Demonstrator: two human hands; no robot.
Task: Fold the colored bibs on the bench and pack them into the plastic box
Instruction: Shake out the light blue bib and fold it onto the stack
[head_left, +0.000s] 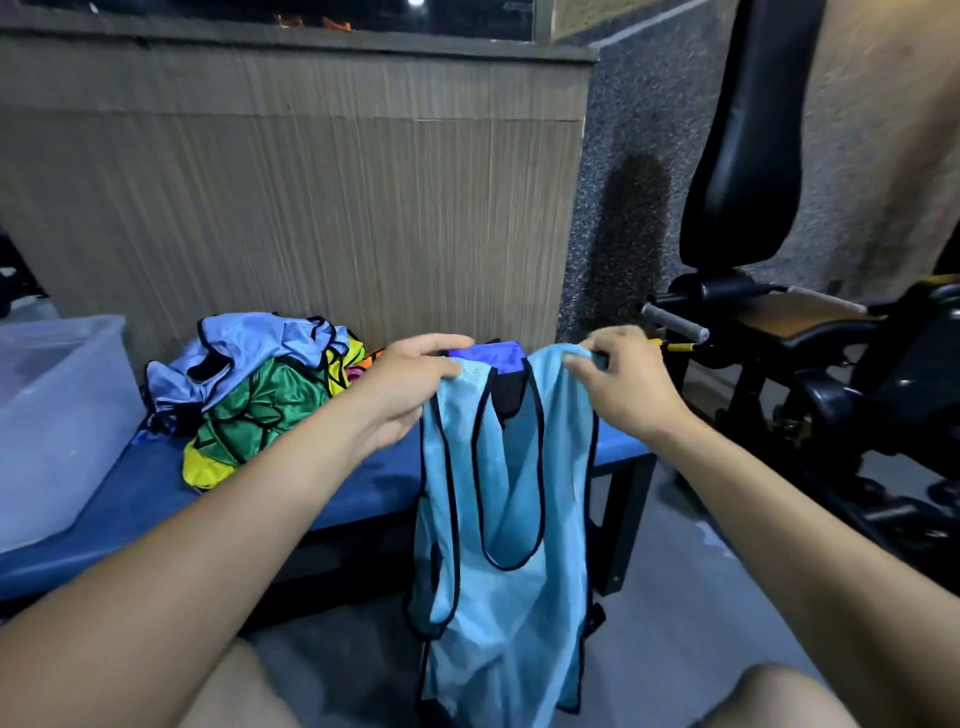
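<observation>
Left hand (410, 387) and right hand (621, 382) each pinch one shoulder strap of light blue bib (511, 519), fingers curled on fabric. Bib hangs upright off front edge of bench (130, 499), lower half draped below seat level. Pile of bibs (254, 384), pale blue, green and yellow, lies on bench near wall. Plastic box (57, 410) sits on bench's left end. Gym machine (779, 332) stands right of bench.

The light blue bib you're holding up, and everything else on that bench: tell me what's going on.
A person holds a light blue bib up by its shoulder straps, left hand on one, right hand on the other; it hangs unfolded before the blue bench. A pile of bibs waits on the bench beside the plastic box.
</observation>
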